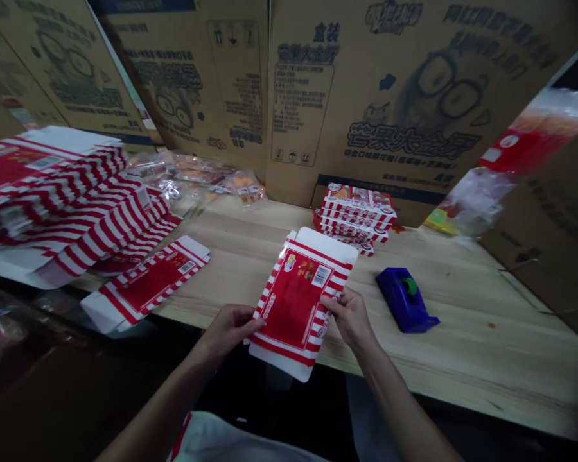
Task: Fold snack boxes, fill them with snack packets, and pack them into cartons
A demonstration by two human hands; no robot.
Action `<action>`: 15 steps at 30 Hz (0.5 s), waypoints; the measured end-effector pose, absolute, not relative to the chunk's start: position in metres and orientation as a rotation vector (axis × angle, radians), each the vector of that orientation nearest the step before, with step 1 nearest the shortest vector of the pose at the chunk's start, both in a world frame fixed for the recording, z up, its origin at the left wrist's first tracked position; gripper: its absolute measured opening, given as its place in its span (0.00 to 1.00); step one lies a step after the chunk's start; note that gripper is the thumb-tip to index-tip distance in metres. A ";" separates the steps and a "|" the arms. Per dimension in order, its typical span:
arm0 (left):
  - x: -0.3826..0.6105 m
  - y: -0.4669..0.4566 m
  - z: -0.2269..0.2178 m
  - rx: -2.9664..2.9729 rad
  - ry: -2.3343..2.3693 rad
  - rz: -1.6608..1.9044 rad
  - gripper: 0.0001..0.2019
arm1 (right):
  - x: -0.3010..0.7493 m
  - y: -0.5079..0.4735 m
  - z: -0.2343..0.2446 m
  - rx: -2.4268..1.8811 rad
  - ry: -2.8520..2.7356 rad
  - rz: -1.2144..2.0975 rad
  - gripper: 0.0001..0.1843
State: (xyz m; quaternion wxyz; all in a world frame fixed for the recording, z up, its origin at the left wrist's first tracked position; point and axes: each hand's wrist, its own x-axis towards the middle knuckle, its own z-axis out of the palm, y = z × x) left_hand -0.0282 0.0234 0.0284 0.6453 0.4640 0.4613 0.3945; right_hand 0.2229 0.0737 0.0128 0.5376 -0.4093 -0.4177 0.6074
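Note:
Between my two hands is a flattened red-and-white striped carton (289, 301), its barcode side facing up and its white end flaps sticking out at top and bottom. My left hand (231, 330) pinches its left edge near the lower corner. On the opposite edge, my right hand (349, 314) grips with the thumb on top of the red panel. The carton is held over the table's front edge, tilted. The fingers beneath it are hidden. To the right of my right hand sits a blue tape dispenser (402, 301) with a green core.
A large pile of flat striped cartons (77, 212) stands at the left, with one loose carton (154, 279) beside it. Small clear packets (197, 173) lie behind. Closed boxes (356, 215) are stacked before tall cardboard cartons (390, 96). Plastic bags (481, 199) are at the right.

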 end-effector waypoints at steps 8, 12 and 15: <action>-0.027 0.009 0.022 1.008 0.964 0.918 0.14 | 0.225 0.076 0.008 -1.017 -1.026 1.555 0.17; -0.022 0.025 0.032 1.005 0.954 1.106 0.21 | 0.224 0.058 -0.001 -0.989 -1.086 1.758 0.18; -0.012 0.032 0.031 0.892 1.042 1.190 0.17 | 0.220 0.041 -0.007 -0.964 -1.110 1.859 0.19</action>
